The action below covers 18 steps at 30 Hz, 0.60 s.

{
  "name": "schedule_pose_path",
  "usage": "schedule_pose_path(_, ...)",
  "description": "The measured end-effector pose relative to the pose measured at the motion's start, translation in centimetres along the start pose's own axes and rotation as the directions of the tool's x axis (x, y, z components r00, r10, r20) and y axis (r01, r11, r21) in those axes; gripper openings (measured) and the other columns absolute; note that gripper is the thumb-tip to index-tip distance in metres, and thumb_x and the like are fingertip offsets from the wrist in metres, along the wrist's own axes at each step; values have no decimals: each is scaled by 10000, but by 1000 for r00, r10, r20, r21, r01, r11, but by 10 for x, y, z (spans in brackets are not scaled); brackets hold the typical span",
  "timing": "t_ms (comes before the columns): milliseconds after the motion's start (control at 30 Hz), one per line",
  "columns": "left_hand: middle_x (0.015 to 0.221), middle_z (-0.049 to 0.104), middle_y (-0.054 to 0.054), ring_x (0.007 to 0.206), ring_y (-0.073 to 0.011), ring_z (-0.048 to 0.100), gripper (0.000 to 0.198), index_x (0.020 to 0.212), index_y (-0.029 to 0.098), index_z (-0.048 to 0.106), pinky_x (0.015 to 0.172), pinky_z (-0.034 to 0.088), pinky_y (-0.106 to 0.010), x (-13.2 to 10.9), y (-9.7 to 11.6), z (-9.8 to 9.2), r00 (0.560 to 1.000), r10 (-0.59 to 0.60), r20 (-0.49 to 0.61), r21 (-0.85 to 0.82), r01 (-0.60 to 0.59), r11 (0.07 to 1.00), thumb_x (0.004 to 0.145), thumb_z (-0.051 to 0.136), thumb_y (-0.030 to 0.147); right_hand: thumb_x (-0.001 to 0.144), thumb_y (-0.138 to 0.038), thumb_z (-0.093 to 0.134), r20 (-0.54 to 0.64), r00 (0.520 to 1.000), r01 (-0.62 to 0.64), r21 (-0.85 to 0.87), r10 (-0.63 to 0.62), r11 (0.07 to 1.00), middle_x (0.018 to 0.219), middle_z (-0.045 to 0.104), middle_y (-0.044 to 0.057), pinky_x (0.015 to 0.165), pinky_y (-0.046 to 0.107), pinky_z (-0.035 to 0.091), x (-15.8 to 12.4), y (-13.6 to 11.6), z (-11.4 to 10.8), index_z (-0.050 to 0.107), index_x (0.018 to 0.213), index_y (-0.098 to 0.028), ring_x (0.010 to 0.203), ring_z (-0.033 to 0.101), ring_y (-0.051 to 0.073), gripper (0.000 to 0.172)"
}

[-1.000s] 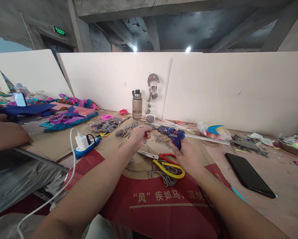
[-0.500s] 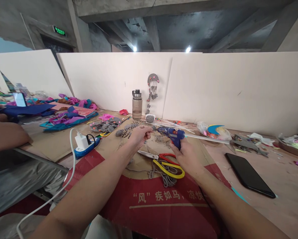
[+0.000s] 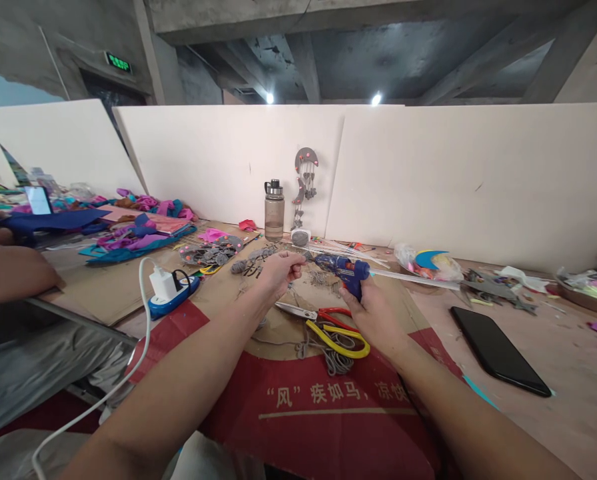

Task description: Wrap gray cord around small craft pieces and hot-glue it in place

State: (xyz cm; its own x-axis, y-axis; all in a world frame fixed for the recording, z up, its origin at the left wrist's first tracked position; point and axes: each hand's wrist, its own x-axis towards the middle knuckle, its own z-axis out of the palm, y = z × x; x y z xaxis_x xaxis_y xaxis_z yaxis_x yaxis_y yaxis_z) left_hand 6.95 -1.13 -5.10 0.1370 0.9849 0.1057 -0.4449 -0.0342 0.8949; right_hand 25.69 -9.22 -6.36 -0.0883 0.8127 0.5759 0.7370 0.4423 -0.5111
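My right hand (image 3: 371,308) is wrapped round the handle of a blue hot glue gun (image 3: 346,268), its nozzle pointing left and a long clear glue stick (image 3: 413,277) jutting from its back. At the nozzle tip, my left hand (image 3: 284,270) pinches a small grey felt piece (image 3: 307,255), partly hidden by the fingers. Below the hands lie scissors (image 3: 336,330) with red and yellow handles, beside a tangle of grey cord (image 3: 339,363). Short grey cord pieces (image 3: 322,279) rest on the cardboard behind the glue gun.
A water bottle (image 3: 274,212) stands against the white partition, near a hanging grey moon ornament (image 3: 306,159). A black phone (image 3: 498,350) lies at right. Left are a blue power strip (image 3: 174,297), felt scraps (image 3: 133,233) and another person's arm (image 3: 16,275).
Almost nothing differs. Both hands keep the glue gun and the grey felt piece in the same place, and the view has shifted very slightly.
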Motion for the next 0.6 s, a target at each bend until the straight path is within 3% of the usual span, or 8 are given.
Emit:
schedule_pose_path(200, 606, 545, -9, 479, -41, 408, 146, 611, 105, 578, 458, 337, -186, 4, 0, -7, 999, 32, -9, -8, -32, 999, 581, 709, 163, 877, -325, 444, -20, 999, -33, 10, 33, 999, 1040, 648, 113, 829, 384, 474, 3, 1, -4, 504, 1172, -165, 930, 612, 245, 340)
schedule_pose_path(333, 589, 519, 6, 489, -48, 413, 164, 615, 120, 570, 462, 335, -187, 1, 1, -6, 997, 72, 9, 24, -72, 997, 591, 719, 182, 836, -346, 506, -70, 982, -179, -22, 177, 984, 804, 671, 81, 687, 340, 483, 12, 13, -13, 567, 959, -177, 763, 637, 233, 218)
schedule_pose_path(467, 540, 478, 25, 491, -60, 428, 196, 602, 140, 530, 472, 338, -192, -1, 1, -4, 993, 98, 58, 29, -100, 995, 599, 721, 185, 776, -333, 578, 53, 917, -399, 46, 396, 916, 553, 596, 7, 484, 280, 430, 24, 44, -21, 529, 771, -204, 485, 574, 174, 138)
schedule_pose_path(533, 544, 480, 28, 495, -60, 434, 201, 612, 143, 523, 479, 341, -192, -1, 1, -4, 991, 108, 77, 26, -110, 994, 606, 719, 188, 762, -301, 590, 85, 901, -429, 25, 426, 903, 542, 588, 3, 460, 267, 417, 27, 57, -27, 534, 753, -199, 459, 554, 157, 116)
schedule_pose_path(600, 543, 475, 33, 492, -58, 434, 203, 623, 144, 521, 481, 341, -192, 0, 0, -6, 991, 104, 86, 32, -107, 994, 614, 718, 192, 750, -284, 606, 104, 896, -423, -100, 433, 900, 556, 596, 10, 484, 266, 428, 28, 66, -34, 563, 753, -196, 497, 563, 159, 98)
